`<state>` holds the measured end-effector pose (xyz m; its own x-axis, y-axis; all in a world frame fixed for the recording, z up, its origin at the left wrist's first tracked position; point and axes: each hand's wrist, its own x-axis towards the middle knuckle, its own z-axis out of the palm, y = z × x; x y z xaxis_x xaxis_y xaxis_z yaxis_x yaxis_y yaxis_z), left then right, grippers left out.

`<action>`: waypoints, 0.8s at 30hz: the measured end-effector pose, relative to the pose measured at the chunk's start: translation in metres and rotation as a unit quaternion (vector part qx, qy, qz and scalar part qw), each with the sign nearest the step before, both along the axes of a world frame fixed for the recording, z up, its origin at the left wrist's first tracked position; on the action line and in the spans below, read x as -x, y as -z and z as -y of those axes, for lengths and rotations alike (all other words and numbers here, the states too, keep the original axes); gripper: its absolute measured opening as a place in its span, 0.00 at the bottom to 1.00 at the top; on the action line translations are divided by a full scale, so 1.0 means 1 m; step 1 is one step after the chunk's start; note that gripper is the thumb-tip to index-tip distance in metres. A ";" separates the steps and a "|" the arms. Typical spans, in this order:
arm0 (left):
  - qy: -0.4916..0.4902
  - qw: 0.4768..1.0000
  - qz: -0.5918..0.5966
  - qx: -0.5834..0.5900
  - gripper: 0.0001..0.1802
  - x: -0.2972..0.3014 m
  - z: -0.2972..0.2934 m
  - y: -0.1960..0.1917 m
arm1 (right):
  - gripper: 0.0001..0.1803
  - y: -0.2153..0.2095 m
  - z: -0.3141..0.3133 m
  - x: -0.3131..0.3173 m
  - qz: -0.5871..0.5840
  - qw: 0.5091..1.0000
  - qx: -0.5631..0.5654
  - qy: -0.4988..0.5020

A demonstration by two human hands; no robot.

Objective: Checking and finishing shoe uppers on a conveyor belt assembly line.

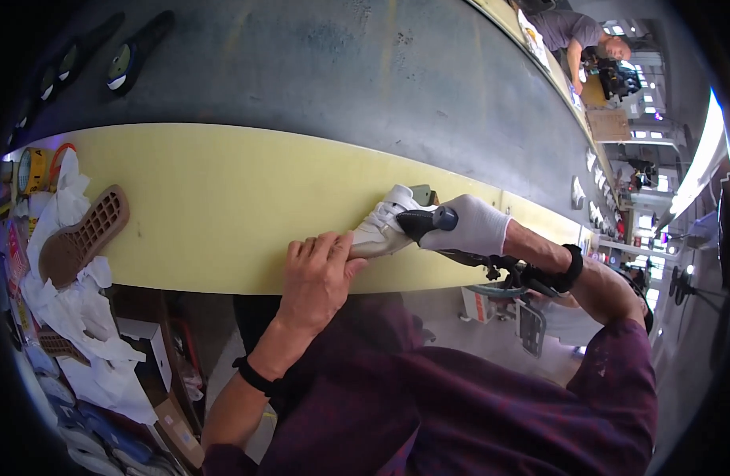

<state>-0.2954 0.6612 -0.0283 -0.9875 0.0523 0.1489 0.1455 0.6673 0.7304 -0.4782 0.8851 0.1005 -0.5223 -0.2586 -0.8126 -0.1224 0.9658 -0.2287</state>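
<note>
A white low-cut shoe (378, 230) lies on its side along the pale yellow bench (222, 206), toe toward my left hand. My bare left hand (321, 266) is closed on the toe end, fingers over the upper and thumb near the sole edge. My right hand (472, 226), in a white glove, is wrapped round a black tapered tool (416, 226) with a rounded blue-grey end, laid against the shoe's ankle part; its exact kind I cannot make out. An olive-green piece (421, 193) shows at the shoe's opening. The glove hides the heel.
Beyond the bench runs a dark conveyor belt (317, 87) bearing dark shoes (131, 59) at far left and white shoes (578, 193) at right. A brown sole (83, 238) lies on crumpled white paper (79, 317) at left, by tape rolls (33, 170). Across the belt a person (567, 36) works.
</note>
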 end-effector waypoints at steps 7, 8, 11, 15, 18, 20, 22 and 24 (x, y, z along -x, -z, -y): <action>-0.011 0.999 -0.023 -0.041 0.21 -0.002 0.009 -0.015 | 0.26 -0.013 0.007 -0.008 0.005 1.000 0.001 0.029; -0.006 0.999 -0.020 -0.045 0.20 -0.003 0.008 -0.017 | 0.26 -0.014 0.006 -0.008 0.020 0.999 0.002 0.034; -0.029 0.999 -0.019 -0.031 0.19 0.003 0.018 -0.022 | 0.26 -0.004 0.001 -0.005 -0.030 0.999 0.045 0.003; -0.038 0.999 -0.012 -0.037 0.18 0.000 0.020 -0.019 | 0.26 -0.010 0.008 -0.002 0.020 0.999 -0.014 0.037; -0.035 0.998 -0.003 -0.049 0.18 0.000 0.016 -0.020 | 0.27 -0.002 0.001 -0.003 0.020 0.999 0.009 0.031; -0.019 0.998 -0.008 -0.051 0.18 0.000 0.014 -0.023 | 0.24 -0.003 -0.004 -0.003 0.016 0.999 0.030 0.012; -0.018 0.999 -0.011 -0.044 0.17 0.000 0.016 -0.024 | 0.22 -0.001 -0.007 -0.005 0.011 0.999 0.050 -0.002; -0.019 0.999 -0.020 -0.032 0.17 0.005 0.016 -0.028 | 0.28 -0.003 -0.002 0.004 0.001 1.000 0.010 0.021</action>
<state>-0.3002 0.6457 -0.0006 -0.9816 0.0038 0.1907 0.1513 0.6246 0.7662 -0.4818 0.8867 0.1031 -0.5308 -0.2529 -0.8089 -0.0817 0.9653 -0.2481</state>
